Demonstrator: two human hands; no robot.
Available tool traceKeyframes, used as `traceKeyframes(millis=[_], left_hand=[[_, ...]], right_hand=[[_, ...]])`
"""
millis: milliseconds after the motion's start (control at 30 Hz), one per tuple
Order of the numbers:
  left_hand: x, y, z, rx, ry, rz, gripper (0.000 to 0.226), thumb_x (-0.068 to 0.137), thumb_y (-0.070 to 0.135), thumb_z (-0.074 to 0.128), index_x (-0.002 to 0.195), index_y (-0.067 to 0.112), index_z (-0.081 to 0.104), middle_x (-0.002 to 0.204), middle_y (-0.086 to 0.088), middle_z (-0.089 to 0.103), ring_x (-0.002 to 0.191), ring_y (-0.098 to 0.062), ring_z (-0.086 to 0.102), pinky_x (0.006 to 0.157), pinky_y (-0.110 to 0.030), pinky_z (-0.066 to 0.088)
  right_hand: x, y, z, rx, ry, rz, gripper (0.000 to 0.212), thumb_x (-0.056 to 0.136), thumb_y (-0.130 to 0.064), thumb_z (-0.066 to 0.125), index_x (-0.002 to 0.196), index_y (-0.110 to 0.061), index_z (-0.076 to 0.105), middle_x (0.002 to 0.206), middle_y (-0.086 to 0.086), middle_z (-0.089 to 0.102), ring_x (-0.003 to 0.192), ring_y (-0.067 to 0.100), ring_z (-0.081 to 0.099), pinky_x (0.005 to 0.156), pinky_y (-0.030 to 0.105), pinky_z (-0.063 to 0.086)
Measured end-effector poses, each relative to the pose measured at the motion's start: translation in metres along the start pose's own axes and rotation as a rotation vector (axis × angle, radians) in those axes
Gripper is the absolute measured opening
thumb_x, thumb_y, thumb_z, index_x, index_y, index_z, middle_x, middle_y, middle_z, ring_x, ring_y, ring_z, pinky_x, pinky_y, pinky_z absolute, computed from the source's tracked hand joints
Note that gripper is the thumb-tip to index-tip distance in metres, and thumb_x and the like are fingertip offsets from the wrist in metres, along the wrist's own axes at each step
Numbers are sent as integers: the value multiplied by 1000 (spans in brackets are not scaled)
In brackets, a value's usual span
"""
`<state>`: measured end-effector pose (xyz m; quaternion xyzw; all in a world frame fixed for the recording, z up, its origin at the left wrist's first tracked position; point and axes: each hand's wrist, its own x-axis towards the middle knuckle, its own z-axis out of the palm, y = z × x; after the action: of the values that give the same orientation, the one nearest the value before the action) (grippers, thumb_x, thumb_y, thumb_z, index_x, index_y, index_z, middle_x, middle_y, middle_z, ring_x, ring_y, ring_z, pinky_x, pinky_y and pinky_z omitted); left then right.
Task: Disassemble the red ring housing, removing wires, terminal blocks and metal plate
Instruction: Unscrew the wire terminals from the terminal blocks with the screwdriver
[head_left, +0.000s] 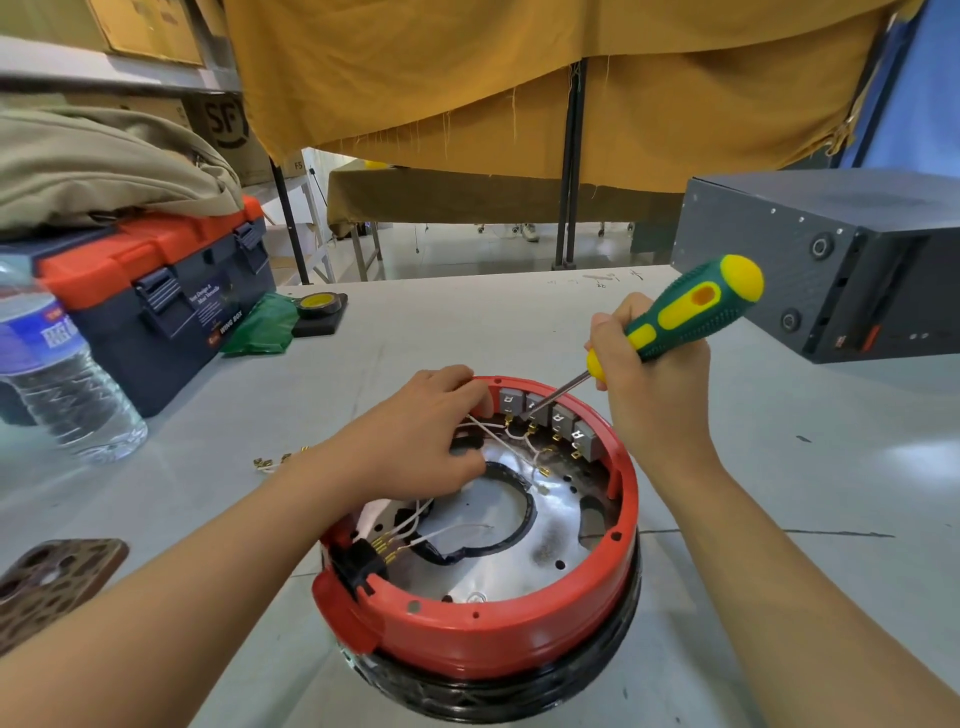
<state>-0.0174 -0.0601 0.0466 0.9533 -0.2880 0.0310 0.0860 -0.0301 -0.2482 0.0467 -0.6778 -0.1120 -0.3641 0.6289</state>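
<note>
Here the right hand (641, 384) grips a screwdriver (675, 322) at the terminal blocks (550, 415); left hand (421, 431) seemingly pinches wires (498, 436).

Red ring housing (498, 631): sitting open side up on a black base (498, 691), near table edge. Metal plate (550, 530): lying flat inside the ring, shiny, pierced by a large central hole and small round holes. Terminal blocks (550, 413): four, grey, standing in a row along the far inner wall. Wires (498, 441): white, thin, brass-tipped, trailing loosely across the plate from the blocks; more running to a black connector (363, 564) at the near-left wall.
</note>
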Motion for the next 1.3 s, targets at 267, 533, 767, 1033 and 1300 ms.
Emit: traceKeyframes(millis=[267,533,767,1033,1300], left_hand=[[13,5,3,-31,-32,21,39,80,37,58,117,27,55,141,2,29,126,-19,31,105,-35,33],[14,6,11,-28,18,54,37,82,38,59,118,29,60,141,1,27,125,-21,29,106,-35,32],[12,4,17,-5,49,67,38,86,41,56,124,35,57,146,1,23,131,-21,24,111,-33,24],[12,4,19,28,58,72,39,87,43,53,125,36,55,147,1,21,133,-20,20,111,-33,19],[12,5,19,31,66,68,36,88,42,54,123,35,57,148,0,22,133,-20,21,111,-31,18]], right_hand=[[1,-3,-3,-101,-74,-159,37,80,-11,55,53,-29,38,48,-8,39,45,7,42,50,13,35],[4,-2,-7,-127,-136,-158,32,81,-14,54,55,-26,40,50,-3,40,48,9,43,50,17,38],[6,-2,-10,-120,-206,-132,27,83,-15,53,59,-20,43,55,0,43,53,10,47,54,9,37],[7,2,-7,-66,-87,-26,27,81,-17,51,56,-20,39,50,-7,38,53,14,44,51,15,38],[9,5,-7,48,-16,130,24,76,-18,51,56,-15,38,53,4,37,52,6,45,45,16,38]])
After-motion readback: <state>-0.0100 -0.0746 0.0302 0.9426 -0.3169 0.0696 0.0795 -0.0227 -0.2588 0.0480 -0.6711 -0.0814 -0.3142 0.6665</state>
